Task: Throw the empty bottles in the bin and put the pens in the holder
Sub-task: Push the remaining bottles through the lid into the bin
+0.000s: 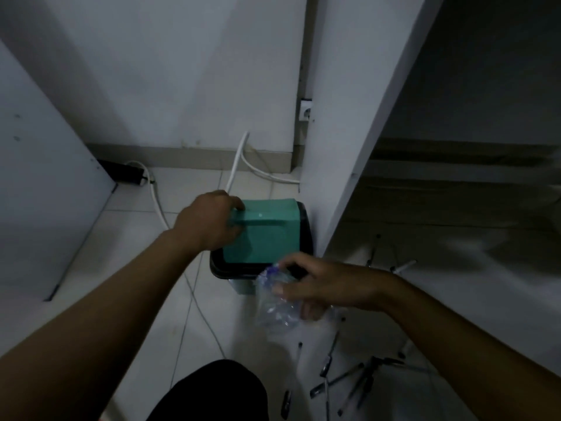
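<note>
Beneath my left hand, fingers curled on its green lid, sits the bin. My right hand grips a crushed bottle just short of it, not yet binned. Pens lie scattered below my right wrist; no holder visible.

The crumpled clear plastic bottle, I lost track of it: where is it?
Head view, lower centre: the crumpled clear plastic bottle is in the right hand, just before the green-lidded bin.

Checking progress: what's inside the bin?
Cannot tell. The green lid, held by the left hand, covers the bin. The right hand holds a bottle outside.
</note>
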